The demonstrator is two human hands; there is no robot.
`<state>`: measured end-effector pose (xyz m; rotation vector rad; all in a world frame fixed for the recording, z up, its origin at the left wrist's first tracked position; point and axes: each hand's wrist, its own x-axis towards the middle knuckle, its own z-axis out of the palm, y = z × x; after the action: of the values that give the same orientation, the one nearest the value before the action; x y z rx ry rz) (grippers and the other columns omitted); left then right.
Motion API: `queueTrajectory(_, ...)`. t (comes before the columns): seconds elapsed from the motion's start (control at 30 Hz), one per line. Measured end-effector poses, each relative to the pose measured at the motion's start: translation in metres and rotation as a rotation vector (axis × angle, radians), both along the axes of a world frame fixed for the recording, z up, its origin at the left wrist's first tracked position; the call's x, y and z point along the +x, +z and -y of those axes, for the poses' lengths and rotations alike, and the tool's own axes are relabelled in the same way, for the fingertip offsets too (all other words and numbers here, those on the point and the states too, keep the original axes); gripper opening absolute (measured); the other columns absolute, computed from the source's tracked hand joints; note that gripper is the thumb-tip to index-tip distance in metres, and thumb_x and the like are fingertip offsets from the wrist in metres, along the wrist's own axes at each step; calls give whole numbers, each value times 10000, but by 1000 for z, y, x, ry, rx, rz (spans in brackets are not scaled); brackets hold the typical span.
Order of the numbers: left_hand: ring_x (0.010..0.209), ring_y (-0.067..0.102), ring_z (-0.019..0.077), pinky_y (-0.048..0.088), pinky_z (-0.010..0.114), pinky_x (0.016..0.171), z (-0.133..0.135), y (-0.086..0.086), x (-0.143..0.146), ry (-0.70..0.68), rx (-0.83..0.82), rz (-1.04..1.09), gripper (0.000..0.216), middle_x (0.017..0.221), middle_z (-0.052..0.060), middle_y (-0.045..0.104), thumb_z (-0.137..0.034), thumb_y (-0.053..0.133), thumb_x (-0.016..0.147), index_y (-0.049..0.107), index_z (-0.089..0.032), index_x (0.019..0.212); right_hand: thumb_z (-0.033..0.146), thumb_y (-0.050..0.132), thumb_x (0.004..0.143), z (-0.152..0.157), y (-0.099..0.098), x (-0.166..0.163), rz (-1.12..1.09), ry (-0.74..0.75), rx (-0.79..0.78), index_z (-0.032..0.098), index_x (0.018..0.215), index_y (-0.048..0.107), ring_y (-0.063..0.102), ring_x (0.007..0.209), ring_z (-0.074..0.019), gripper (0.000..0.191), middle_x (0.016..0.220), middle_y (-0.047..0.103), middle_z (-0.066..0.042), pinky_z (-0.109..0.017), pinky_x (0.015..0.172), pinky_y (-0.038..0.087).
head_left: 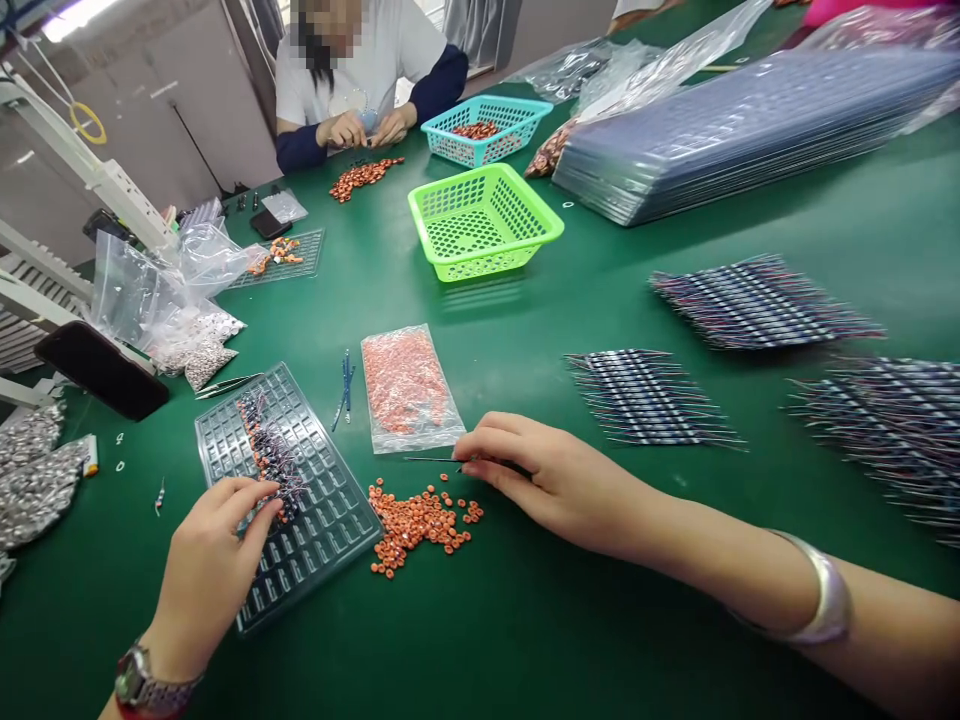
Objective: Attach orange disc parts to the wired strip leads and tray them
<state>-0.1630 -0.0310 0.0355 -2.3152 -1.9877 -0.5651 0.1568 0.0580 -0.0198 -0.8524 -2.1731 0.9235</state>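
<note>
My left hand (pixel 214 555) rests on a clear compartment tray (pixel 315 530), its fingers pinched on small wired components (pixel 270 455) lying in the tray. My right hand (pixel 547 475) lies on the green table and pinches a thin dark tool, tweezers (pixel 431 460), whose tip points left. A loose pile of small orange rings (pixel 420 520) sits between the hands. A clear bag of orange rings (pixel 406 385) lies just beyond the pile.
Bundles of wired components (pixel 652 398) lie at right, with stacked trays (pixel 750 130) behind. A green basket (pixel 484 220) and a teal basket (pixel 487 128) stand mid-table. A person sits across, at far left. Bags of silver parts (pixel 37 480) and a phone (pixel 101 368) lie at left.
</note>
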Motion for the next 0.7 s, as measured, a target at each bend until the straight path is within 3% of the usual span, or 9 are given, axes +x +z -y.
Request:
queueTrajectory(0.17,815,641,160,521,284,749,-8,5,29,-92,61,57,126,919,21,666,-292,594,917,687,-233,977,153,505,892,1,-5,-4,35,-75,-28,186,1051,555,583,693,-206,170,799,614,-50,-311,640,487)
queueTrajectory(0.27,870,627,183,533,332,782,-23,0,57,-244,9,103,156,945,48,666,-224,575,924,656,-199,1055,164,522,886,1,-5,-5,50,-102,-28,199,866,561,563,656,-200,56,750,597,-39,-298,599,454)
queueTrajectory(0.4,931,596,209,534,386,832,-47,-12,88,-380,-56,98,223,1022,78,656,-163,574,911,616,-156,1130,179,512,903,4,-2,-6,29,-128,-22,201,768,539,529,620,-188,139,704,567,-27,-285,568,418)
queueTrajectory(0.53,903,565,219,524,406,806,-60,-19,104,-402,-109,78,224,1006,79,619,-149,587,894,630,-170,1113,196,501,915,8,0,-13,-61,-133,-85,200,743,524,500,579,-170,173,667,536,-8,-264,536,395)
queueTrajectory(0.7,788,503,206,472,366,701,-69,-15,111,-371,-197,10,145,855,56,530,-159,559,905,679,-174,984,193,494,912,10,-3,-17,-78,-141,-98,201,726,512,482,585,-165,187,662,506,3,-262,538,376)
